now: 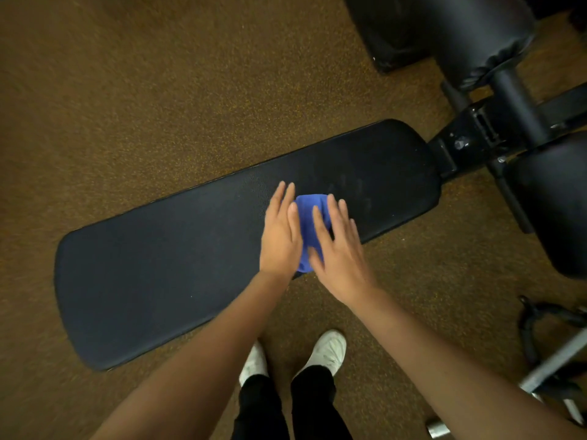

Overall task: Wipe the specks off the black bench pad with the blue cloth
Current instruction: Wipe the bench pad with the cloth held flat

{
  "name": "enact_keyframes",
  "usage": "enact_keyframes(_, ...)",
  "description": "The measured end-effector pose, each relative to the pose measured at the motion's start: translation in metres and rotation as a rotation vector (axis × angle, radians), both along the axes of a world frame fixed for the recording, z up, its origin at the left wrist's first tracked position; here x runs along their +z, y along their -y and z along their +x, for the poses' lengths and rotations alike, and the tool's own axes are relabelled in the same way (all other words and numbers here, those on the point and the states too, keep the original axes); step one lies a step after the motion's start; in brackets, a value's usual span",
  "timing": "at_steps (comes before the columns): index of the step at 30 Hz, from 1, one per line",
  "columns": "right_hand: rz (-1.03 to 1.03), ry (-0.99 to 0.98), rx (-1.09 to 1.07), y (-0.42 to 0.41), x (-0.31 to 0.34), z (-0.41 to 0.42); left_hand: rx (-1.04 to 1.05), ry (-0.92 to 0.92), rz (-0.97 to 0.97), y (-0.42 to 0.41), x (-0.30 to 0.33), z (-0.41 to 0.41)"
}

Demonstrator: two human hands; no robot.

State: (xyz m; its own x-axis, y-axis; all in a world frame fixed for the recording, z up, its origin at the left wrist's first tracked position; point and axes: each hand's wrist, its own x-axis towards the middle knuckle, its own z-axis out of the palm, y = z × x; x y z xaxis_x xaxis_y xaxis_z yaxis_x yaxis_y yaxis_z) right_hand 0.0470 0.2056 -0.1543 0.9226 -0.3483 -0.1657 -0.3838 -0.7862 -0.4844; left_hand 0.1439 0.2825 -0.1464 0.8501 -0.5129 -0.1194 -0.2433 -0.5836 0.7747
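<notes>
My left hand (280,231) and right hand (338,249) lay flat, fingers straight, side by side on the cloth (309,217), pressing it down without curling round it. The cloth sat bunched on the pad (165,258), right of its middle and near my edge. My shoes (327,350) stood on the brown floor (143,90) below.

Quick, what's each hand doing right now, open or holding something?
Left hand: open, fingers straight, flat on the cloth.
Right hand: open, fingers straight, pressing the cloth onto the pad.
</notes>
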Motion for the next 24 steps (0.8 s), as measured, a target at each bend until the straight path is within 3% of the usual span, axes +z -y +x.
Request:
enact_keyframes(6, -0.120, -0.118, 0.031, -0.004, -0.021, 0.034, -0.035, 0.051, 0.066, -0.002, -0.004, 0.032)
enact_keyframes(10, -0.189, -0.085, 0.042, 0.015, -0.024, 0.040, -0.032, 0.027, 0.080, 0.002, -0.009, 0.035)
enact_keyframes(17, -0.172, -0.049, -0.410, 0.035, -0.026, 0.028, -0.065, 0.000, 0.119, -0.002, -0.013, 0.041)
enact_keyframes(24, -0.236, -0.063, -0.090, 0.013, -0.030, 0.059, -0.125, -0.027, 0.154, -0.005, -0.015, 0.047)
